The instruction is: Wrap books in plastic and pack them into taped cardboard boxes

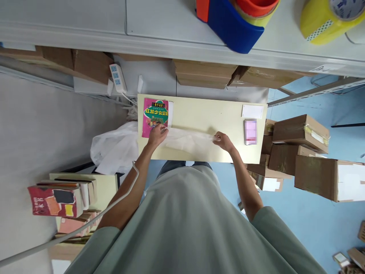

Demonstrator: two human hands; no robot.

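A thin white plastic bag [189, 139] lies stretched across the pale yellow table [205, 114]. My left hand [157, 134] is closed on the bag's left end, just below a pink and green book [155, 116] lying at the table's left end. My right hand [222, 140] pinches the bag's right end near the middle of the table. A small pink phone-like thing [250, 131] and a white slip of paper [252, 111] lie at the table's right end.
Cardboard boxes [302, 152] are stacked on the blue floor to the right. White bags [114, 150] are heaped left of the table, with a pile of books [61, 198] below them. A power strip [118, 78] lies behind. A shelf overhead holds tape rolls [327, 17].
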